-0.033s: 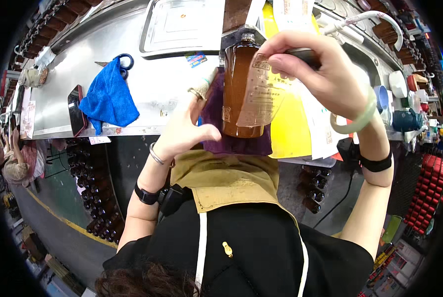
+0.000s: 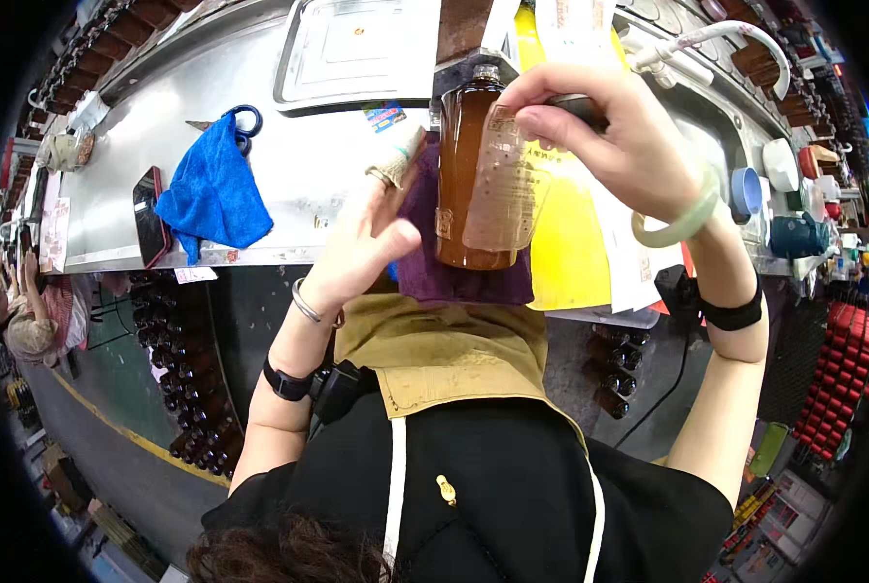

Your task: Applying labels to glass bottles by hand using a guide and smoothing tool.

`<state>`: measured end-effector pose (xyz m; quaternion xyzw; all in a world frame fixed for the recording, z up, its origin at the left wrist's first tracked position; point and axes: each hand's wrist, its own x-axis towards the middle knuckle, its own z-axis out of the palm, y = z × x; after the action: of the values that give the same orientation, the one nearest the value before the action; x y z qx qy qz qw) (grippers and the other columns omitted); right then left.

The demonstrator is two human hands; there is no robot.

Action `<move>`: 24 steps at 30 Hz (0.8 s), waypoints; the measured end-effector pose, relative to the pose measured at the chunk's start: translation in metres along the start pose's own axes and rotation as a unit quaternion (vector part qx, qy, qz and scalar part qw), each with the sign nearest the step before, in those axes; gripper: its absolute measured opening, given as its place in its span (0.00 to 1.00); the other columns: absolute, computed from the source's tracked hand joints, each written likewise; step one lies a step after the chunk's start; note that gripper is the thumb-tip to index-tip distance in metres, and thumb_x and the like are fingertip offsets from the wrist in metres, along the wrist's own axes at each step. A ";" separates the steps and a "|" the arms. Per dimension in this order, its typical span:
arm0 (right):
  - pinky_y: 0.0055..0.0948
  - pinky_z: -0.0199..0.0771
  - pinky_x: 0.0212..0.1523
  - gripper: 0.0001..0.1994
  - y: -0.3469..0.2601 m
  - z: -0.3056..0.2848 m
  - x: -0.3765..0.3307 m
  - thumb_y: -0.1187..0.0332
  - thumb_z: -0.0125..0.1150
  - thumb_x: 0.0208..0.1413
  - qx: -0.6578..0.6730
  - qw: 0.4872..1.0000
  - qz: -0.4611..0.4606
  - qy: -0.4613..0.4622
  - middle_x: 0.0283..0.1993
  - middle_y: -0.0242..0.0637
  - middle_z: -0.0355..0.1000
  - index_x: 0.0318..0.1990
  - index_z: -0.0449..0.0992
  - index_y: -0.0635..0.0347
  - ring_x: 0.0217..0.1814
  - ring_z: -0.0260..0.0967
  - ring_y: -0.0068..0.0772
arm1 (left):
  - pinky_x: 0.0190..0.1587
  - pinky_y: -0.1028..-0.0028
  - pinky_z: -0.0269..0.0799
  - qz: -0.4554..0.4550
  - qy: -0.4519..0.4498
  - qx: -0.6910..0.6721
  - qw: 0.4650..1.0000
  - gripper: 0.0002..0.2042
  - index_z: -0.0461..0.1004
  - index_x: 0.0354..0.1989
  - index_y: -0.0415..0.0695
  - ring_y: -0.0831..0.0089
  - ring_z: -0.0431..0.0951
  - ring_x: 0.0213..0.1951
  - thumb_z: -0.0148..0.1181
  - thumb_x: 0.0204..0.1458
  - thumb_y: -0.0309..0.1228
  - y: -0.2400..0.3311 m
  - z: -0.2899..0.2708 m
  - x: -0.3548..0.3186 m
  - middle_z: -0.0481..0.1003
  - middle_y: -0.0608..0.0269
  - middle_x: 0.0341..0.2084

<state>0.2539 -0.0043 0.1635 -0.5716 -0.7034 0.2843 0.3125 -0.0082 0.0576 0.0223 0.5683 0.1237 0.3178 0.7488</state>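
Note:
A brown bottle (image 2: 457, 165) with a clear neck lies on a purple cloth (image 2: 417, 233), neck pointing away from me. My right hand (image 2: 624, 141) pinches the top edge of a transparent printed label (image 2: 501, 199) between thumb and forefinger. The label hangs over the bottle's right side; I cannot tell whether it touches. A dark tool handle (image 2: 578, 109) is tucked in the same hand, its other end hidden. Left of the bottle, my left hand (image 2: 357, 243) is open with the thumb apart, and a pale cloth wrap (image 2: 396, 157) covers some fingers. It holds nothing.
A blue cloth (image 2: 219, 189) partly covers scissors (image 2: 247, 121), beside a phone (image 2: 150, 216) on the metal bench. A metal tray (image 2: 357, 53) sits at the back. Yellow sheets (image 2: 571, 253) and white papers lie right of the bottle, near a sink with a white tap (image 2: 736, 31).
My right hand has shifted slightly left with the label, which now lies flatter over the bottle's right side. My left thumb has moved a little left and up, away from the bottle.

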 end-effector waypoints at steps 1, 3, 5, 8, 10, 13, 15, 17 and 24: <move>0.21 0.74 0.47 0.08 0.011 0.004 0.003 0.74 0.59 0.68 -0.011 0.999 0.045 -0.028 0.42 0.30 0.79 0.49 0.80 0.66 0.43 0.73 0.17 | 0.80 0.56 0.41 -0.054 0.011 0.056 0.997 0.46 0.43 0.78 0.32 0.53 0.49 0.78 0.52 0.66 0.57 0.008 0.001 0.005 0.50 0.44 0.77; 0.24 0.75 0.44 0.07 0.031 0.015 0.006 0.74 0.63 0.65 -0.074 0.997 -0.004 0.009 0.39 0.32 0.79 0.48 0.81 0.63 0.40 0.73 0.20 | 0.79 0.56 0.44 -0.057 0.025 0.071 0.995 0.41 0.44 0.78 0.32 0.55 0.50 0.78 0.54 0.68 0.48 0.012 0.021 0.014 0.51 0.43 0.77; 0.26 0.75 0.41 0.08 0.031 0.023 0.008 0.73 0.65 0.63 -0.119 0.991 -0.041 0.041 0.36 0.32 0.78 0.47 0.81 0.61 0.36 0.72 0.22 | 0.77 0.61 0.50 -0.131 0.071 0.110 0.983 0.44 0.41 0.78 0.32 0.61 0.54 0.76 0.66 0.62 0.27 0.015 0.040 0.018 0.52 0.46 0.76; 0.27 0.74 0.38 0.09 0.031 0.030 0.012 0.72 0.67 0.61 -0.210 0.966 -0.077 0.128 0.33 0.31 0.75 0.48 0.82 0.59 0.32 0.70 0.24 | 0.75 0.63 0.55 -0.106 0.048 0.127 0.985 0.48 0.41 0.78 0.31 0.64 0.59 0.73 0.71 0.58 0.32 0.009 0.044 0.019 0.55 0.46 0.73; 0.26 0.72 0.36 0.10 0.047 0.026 0.013 0.71 0.68 0.61 -0.172 0.968 -0.048 0.174 0.31 0.28 0.72 0.48 0.82 0.59 0.32 0.68 0.22 | 0.75 0.63 0.55 -0.113 0.044 0.065 0.990 0.49 0.40 0.78 0.31 0.65 0.59 0.72 0.71 0.58 0.30 0.011 0.045 0.018 0.55 0.47 0.73; 0.22 0.69 0.34 0.13 0.059 0.034 0.010 0.64 0.71 0.61 -0.041 0.976 0.044 0.211 0.30 0.24 0.69 0.49 0.81 0.60 0.31 0.66 0.18 | 0.75 0.63 0.55 -0.088 0.028 0.042 0.995 0.49 0.38 0.78 0.31 0.65 0.59 0.73 0.70 0.58 0.26 0.006 0.038 0.016 0.56 0.47 0.73; 0.23 0.70 0.31 0.18 0.053 0.047 0.001 0.59 0.73 0.60 0.016 0.968 0.112 0.225 0.29 0.25 0.70 0.50 0.79 0.63 0.27 0.66 0.19 | 0.75 0.64 0.55 -0.096 0.054 0.038 0.993 0.47 0.39 0.78 0.31 0.65 0.58 0.73 0.68 0.60 0.26 0.007 0.043 0.015 0.55 0.47 0.74; 0.20 0.67 0.32 0.28 0.045 0.057 -0.002 0.53 0.77 0.55 0.109 0.951 0.221 0.186 0.32 0.25 0.66 0.53 0.72 0.64 0.32 0.65 0.16 | 0.75 0.64 0.55 -0.118 0.077 0.020 0.990 0.46 0.39 0.78 0.32 0.65 0.58 0.73 0.67 0.60 0.27 0.015 0.047 0.020 0.55 0.46 0.74; 0.21 0.72 0.35 0.33 0.051 0.076 0.002 0.56 0.80 0.52 0.258 0.910 0.227 0.233 0.37 0.33 0.72 0.55 0.68 0.67 0.36 0.70 0.20 | 0.69 0.67 0.65 -0.120 0.122 0.030 0.985 0.39 0.50 0.74 0.30 0.67 0.69 0.66 0.68 0.60 0.27 0.009 0.052 0.023 0.66 0.48 0.67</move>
<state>0.2273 0.0043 0.0759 -0.6652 -0.3637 0.3784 0.5311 0.0347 0.0326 0.0516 0.5288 0.2911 0.2883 0.7433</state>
